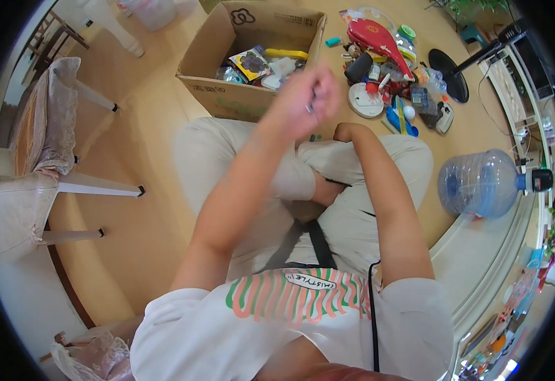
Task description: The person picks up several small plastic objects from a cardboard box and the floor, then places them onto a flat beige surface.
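Observation:
My left hand (315, 101) is raised in front of the near right corner of an open cardboard box (233, 98). Its fingers look curled, with a small shiny spot at them; motion blur and the hand itself hide what they hold, if anything. Over my crossed legs, my right hand (346, 131) bends down at the wrist, its fingers out of sight. Small green bits (315, 137) lie on the floor just left of it. Inside the box are a dark-and-yellow packet (250, 64), a yellow bar-shaped thing (286, 54) and clear plastic pieces (229, 75).
Right of the box lies a pile with a red racket-shaped case (377, 41), a round white disc-shaped thing (366, 100) and a blue-and-yellow item (399, 119). A large clear water jug (481, 184) rests on its side at right. Chair legs (103, 184) stand at left.

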The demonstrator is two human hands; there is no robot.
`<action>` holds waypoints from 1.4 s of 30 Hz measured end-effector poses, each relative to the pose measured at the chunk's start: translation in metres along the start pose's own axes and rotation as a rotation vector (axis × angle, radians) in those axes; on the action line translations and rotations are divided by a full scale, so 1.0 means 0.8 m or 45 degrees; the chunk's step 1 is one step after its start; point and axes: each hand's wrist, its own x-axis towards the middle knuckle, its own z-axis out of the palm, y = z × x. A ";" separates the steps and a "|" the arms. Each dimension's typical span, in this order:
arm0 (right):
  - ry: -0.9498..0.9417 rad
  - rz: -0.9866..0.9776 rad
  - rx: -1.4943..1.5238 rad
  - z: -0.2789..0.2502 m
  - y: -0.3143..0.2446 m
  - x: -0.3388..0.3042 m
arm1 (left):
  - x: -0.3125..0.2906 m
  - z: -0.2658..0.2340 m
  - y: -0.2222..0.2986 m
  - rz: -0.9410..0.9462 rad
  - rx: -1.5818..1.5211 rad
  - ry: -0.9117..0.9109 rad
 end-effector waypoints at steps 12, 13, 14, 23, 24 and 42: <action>-0.158 0.272 -0.099 -0.049 -0.127 -0.096 | -0.010 -0.071 0.071 0.345 -0.408 0.733; -0.168 0.267 -0.098 -0.048 -0.135 -0.107 | -0.009 -0.074 0.069 0.371 -0.317 0.810; -0.102 0.256 -0.132 -0.047 -0.144 -0.118 | -0.008 -0.078 0.068 0.398 -0.224 0.888; -0.140 -0.036 -0.106 -0.053 -0.100 -0.125 | 0.017 -0.071 0.059 0.432 -0.076 1.332; -0.205 -0.127 -0.125 -0.062 -0.090 -0.121 | 0.017 -0.062 0.052 0.559 0.022 1.321; -1.009 0.223 0.336 -0.028 0.058 -0.015 | 0.015 -0.180 -0.204 -1.093 2.122 0.369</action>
